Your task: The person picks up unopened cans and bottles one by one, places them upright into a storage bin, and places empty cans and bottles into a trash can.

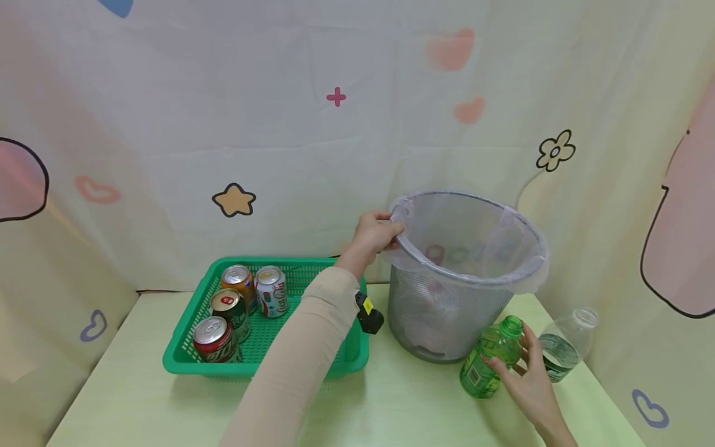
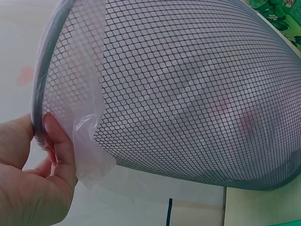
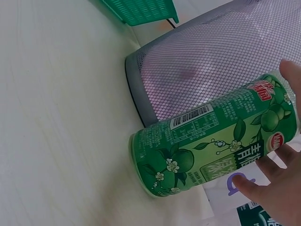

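Note:
My left hand (image 1: 375, 234) pinches the rim of a grey wire-mesh wastebasket (image 1: 441, 304), with the thumb and fingers on either side of the rim. A thin translucent bin liner (image 2: 89, 141) folds over that rim beside the fingers. At the lower right, my right hand (image 1: 527, 379) is around a green plastic bottle (image 1: 491, 357), thumb on one side and fingers on the other. The bottle has no cap and stands close against the wastebasket. In the right wrist view its green fruit label (image 3: 211, 146) and barcode show. Whether its base touches the table is unclear.
A clear uncapped bottle (image 1: 566, 344) stands right of my right hand. On the left, a green plastic basket (image 1: 175, 347) holds several drink cans, including a Coca-Cola can (image 1: 271, 292) and a dark red can (image 1: 215, 340). A patterned curtain (image 1: 279, 155) closes off the back and sides.

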{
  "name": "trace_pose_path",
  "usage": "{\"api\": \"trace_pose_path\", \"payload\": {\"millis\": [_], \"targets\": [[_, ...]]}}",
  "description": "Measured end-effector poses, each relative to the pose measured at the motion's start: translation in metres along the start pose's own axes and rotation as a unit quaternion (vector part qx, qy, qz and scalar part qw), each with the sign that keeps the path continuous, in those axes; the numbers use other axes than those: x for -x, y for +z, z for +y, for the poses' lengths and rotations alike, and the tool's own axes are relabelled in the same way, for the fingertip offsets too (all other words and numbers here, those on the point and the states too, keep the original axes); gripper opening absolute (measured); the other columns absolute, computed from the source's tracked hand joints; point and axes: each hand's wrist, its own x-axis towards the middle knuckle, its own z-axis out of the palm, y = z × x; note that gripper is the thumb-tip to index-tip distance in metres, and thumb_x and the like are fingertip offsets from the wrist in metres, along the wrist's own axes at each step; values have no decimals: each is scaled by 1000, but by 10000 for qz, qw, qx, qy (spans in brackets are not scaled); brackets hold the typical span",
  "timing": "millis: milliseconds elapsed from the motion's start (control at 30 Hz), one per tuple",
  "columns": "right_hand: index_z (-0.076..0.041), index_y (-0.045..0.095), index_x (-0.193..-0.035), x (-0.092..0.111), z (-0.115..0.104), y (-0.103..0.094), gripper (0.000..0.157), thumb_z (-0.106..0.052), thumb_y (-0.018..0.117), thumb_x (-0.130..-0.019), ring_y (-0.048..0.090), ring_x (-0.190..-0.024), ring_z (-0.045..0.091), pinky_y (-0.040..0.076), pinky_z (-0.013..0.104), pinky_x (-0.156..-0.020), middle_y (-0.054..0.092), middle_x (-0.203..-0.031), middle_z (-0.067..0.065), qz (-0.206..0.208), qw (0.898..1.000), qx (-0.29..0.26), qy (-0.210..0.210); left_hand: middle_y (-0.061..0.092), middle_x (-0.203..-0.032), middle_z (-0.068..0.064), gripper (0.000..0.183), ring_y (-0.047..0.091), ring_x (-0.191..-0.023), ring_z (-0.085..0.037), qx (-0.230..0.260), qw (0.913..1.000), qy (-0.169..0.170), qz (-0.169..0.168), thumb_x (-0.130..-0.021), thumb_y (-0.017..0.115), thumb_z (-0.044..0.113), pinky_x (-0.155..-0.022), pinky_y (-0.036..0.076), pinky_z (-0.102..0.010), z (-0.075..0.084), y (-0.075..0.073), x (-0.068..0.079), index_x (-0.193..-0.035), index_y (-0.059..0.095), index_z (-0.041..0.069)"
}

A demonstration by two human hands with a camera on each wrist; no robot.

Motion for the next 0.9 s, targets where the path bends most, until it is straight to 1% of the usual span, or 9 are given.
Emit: {"api": "trace_pose_path", "payload": {"millis": [167, 233, 300, 400, 467, 533, 667, 800, 900], "targets": [[-21, -7, -148, 0, 3, 3, 96, -24, 66, -86, 29, -124, 41, 33, 58, -94, 20, -140, 26, 144, 9999, 13, -1, 62, -98, -10, 45, 59, -64, -11, 32, 10000, 18, 24, -83, 62, 9, -55, 51, -18, 0, 1, -1, -126, 51, 5], [-23, -7, -148, 0, 4, 5, 97, -23, 66, -85, 31, -123, 41, 34, 55, -94, 21, -139, 26, 207, 9998, 7, -11, 62, -98, -10, 45, 58, -64, -11, 17, 10000, 30, 34, -82, 62, 9, -54, 51, -18, 0, 1, -1, -126, 51, 5], [-24, -7, -148, 1, 4, 6, 97, -23, 66, -85, 34, -121, 39, 36, 50, -93, 23, -138, 24, 248, 9997, 56, 18, 61, -98, -10, 44, 58, -64, -11, 6, 10000, 33, 52, -82, 62, 9, -54, 51, -18, 0, 1, -1, -125, 51, 5], [-20, -8, -148, 2, 5, 9, 96, -20, 65, -86, 36, -119, 40, 37, 49, -93, 23, -138, 26, 216, 9998, -18, -10, 61, -98, -10, 44, 58, -64, -11, 3, 10000, 22, 63, -82, 62, 9, -54, 51, -18, -1, 1, -2, -125, 51, 5], [-17, -8, -148, 2, 6, 11, 96, -20, 65, -86, 35, -119, 40, 37, 52, -93, 22, -139, 26, 195, 9998, -22, -21, 61, -98, -10, 44, 58, -63, -11, 19, 10000, 10, 61, -82, 62, 9, -54, 51, -18, -1, 1, -2, -124, 51, 5], [-14, -9, -148, 2, 8, 13, 97, -19, 65, -86, 33, -121, 42, 35, 60, -93, 19, -140, 28, 173, 9998, -79, -53, 61, -98, -10, 44, 58, -63, -11, 34, 10000, 12, 51, -82, 62, 9, -53, 51, -18, -1, 0, -2, -125, 51, 4], [-11, -7, -147, 0, 9, 15, 97, -21, 67, -85, 30, -124, 44, 31, 65, -94, 16, -141, 27, 246, 9997, -37, 2, 61, -97, -10, 44, 58, -62, -11, 50, 10000, 31, 49, -82, 62, 8, -53, 50, -18, -1, 0, -1, -125, 51, 4], [-8, -7, -147, -3, 9, 18, 98, -22, 67, -84, 29, -125, 45, 29, 66, -96, 15, -143, 27, 301, 9994, -81, 153, 61, -95, -9, 43, 57, -62, -11, 50, 10000, 32, 52, -82, 62, 8, -53, 50, -18, 0, 0, 0, -124, 52, 4], [-8, -4, -147, -4, 10, 20, 95, -22, 67, -84, 32, -124, 43, 30, 63, -98, 17, -142, 25, 349, 9991, -121, 192, 60, -94, -9, 42, 57, -62, -11, 60, 10000, 31, 58, -82, 62, 8, -53, 50, -18, -1, 0, -1, -123, 52, 4]]}}
